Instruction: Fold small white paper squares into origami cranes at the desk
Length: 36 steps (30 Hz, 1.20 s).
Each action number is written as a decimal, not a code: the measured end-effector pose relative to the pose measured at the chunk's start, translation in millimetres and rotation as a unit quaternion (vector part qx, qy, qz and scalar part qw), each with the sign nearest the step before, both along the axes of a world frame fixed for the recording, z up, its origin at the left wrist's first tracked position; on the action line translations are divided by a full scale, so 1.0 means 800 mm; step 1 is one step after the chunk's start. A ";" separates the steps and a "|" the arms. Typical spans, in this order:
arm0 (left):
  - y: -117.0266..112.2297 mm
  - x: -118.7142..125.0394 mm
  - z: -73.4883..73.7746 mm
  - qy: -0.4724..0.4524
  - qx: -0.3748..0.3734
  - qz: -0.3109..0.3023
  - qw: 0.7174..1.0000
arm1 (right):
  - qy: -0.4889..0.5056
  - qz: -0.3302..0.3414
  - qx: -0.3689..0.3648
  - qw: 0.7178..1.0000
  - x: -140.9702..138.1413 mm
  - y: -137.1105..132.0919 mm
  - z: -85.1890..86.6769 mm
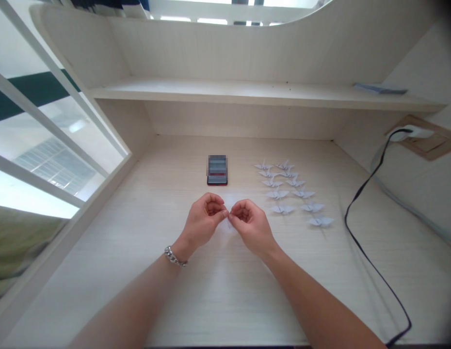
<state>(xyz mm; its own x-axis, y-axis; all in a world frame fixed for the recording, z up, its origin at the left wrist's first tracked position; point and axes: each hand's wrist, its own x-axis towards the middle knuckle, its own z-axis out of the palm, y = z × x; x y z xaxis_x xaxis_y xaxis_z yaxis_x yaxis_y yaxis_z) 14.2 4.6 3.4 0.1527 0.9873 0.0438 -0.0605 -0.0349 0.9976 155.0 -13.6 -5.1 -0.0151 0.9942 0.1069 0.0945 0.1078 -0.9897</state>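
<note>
The left hand (201, 218) and right hand (251, 227) were curled, their fingertips meeting and pinching a pale paper piece (230, 217), its shape washed out by glare, over the wooden tabletop (218, 303). Two rows of white origami cranes (293, 189) lay ahead and to the right. A smartphone (217, 170) lay ahead and to the left of them.

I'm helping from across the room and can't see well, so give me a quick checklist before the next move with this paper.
1. Left hand and right hand both on the white paper: ok, fingertips pinch it together.
2. Paper's creases: cannot tell, fingers hide them and it blends into the pale desk.
3. Paper cranes apart from the hands: ok, rows to the right.
4. Phone apart from the hands: ok, beyond them.
5. Black cable away from the hands: ok, off to the right.
</note>
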 end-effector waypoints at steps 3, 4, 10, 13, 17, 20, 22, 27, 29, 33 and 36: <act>0.000 0.000 -0.001 -0.004 0.005 0.004 1.000 | -0.021 -0.019 0.018 0.999 -0.002 -0.001 0.003; 0.001 0.000 -0.002 -0.006 0.007 0.006 1.000 | -0.021 -0.021 0.020 0.999 -0.002 -0.002 0.003; 0.002 0.000 -0.002 -0.011 0.010 0.019 1.000 | -0.013 0.008 0.012 1.000 -0.002 -0.002 0.001; 0.002 0.000 0.000 -0.020 0.006 0.024 0.999 | -0.007 -0.005 0.022 1.000 -0.003 0.000 -0.001; 0.003 -0.001 0.000 -0.034 0.001 0.037 0.999 | 0.038 0.025 -0.008 0.999 -0.003 0.002 -0.004; 0.004 -0.002 0.000 -0.042 -0.023 0.041 0.998 | 0.061 0.030 -0.009 0.998 -0.002 0.004 -0.005; 0.004 -0.002 0.001 -0.043 -0.036 0.028 0.998 | 0.070 0.017 -0.002 0.997 -0.001 0.005 -0.005; 0.003 -0.002 0.003 -0.030 -0.047 0.000 0.998 | 0.074 0.004 -0.004 0.997 0.000 0.006 -0.006; 0.003 -0.001 0.003 -0.032 -0.044 0.011 0.998 | 0.079 0.010 -0.021 0.997 0.001 0.006 -0.008; 0.004 -0.001 0.001 -0.036 -0.044 0.027 0.998 | 0.090 0.038 -0.054 0.994 0.002 0.008 -0.011; 0.003 0.000 -0.001 -0.045 -0.047 0.031 0.997 | 0.095 0.036 -0.055 0.993 0.001 0.010 -0.010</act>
